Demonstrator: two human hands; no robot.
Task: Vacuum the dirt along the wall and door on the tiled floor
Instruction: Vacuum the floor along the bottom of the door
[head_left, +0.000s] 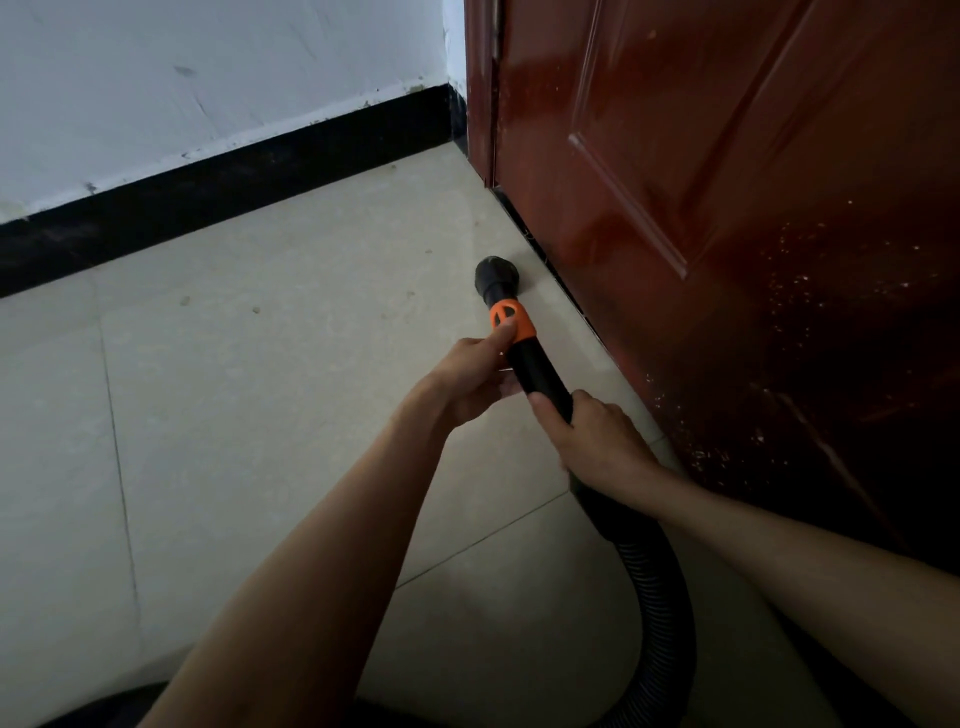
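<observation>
Head view: nozzle (496, 274) beyond grip.

1. Single view, worn on the person's head; it looks forward and steeply down, with both forearms entering from the bottom edge.
2. The camera faces the room corner where the white wall (208, 67) meets the red-brown door (727, 182); the tiled floor (234, 389) fills the left and centre.
3. Range is close: the left hand (475, 376) and right hand (597, 436) lie near frame centre.
4. Wide-angle optics bow the black skirting (218, 192).
</observation>
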